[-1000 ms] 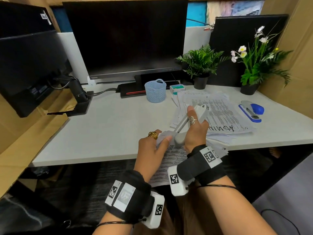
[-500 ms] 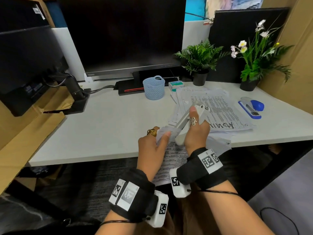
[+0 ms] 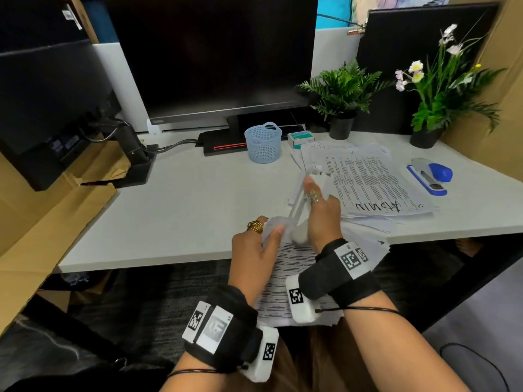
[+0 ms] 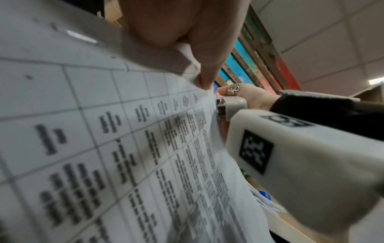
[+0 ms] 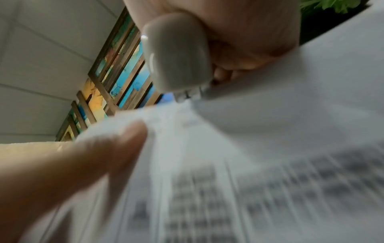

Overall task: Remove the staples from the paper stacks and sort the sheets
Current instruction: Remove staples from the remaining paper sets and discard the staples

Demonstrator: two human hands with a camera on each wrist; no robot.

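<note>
At the desk's front edge, my left hand (image 3: 256, 244) pinches the top corner of a printed paper stack (image 3: 285, 278) that hangs off the desk toward my lap. My right hand (image 3: 322, 219) grips a white stapler-shaped tool (image 3: 300, 205), tilted, with its lower end against that corner. In the left wrist view the paper stack (image 4: 124, 148) fills the frame, and the tool's metal-tipped end (image 4: 230, 106) meets its edge. The right wrist view shows the tool's rounded end (image 5: 176, 54) on the paper (image 5: 270, 148), beside my left thumb (image 5: 83, 161). No staple can be made out.
A larger pile of printed sheets (image 3: 365, 182) marked ADMIN lies on the desk to the right, with a blue stapler (image 3: 430, 176) beyond it. A blue mesh basket (image 3: 263, 142), a small staple box (image 3: 300, 137), two potted plants and a monitor (image 3: 215, 58) line the back.
Both hands stay together at the stack's corner with the same grips. The tool has shifted only slightly, and the head view has moved a little.
</note>
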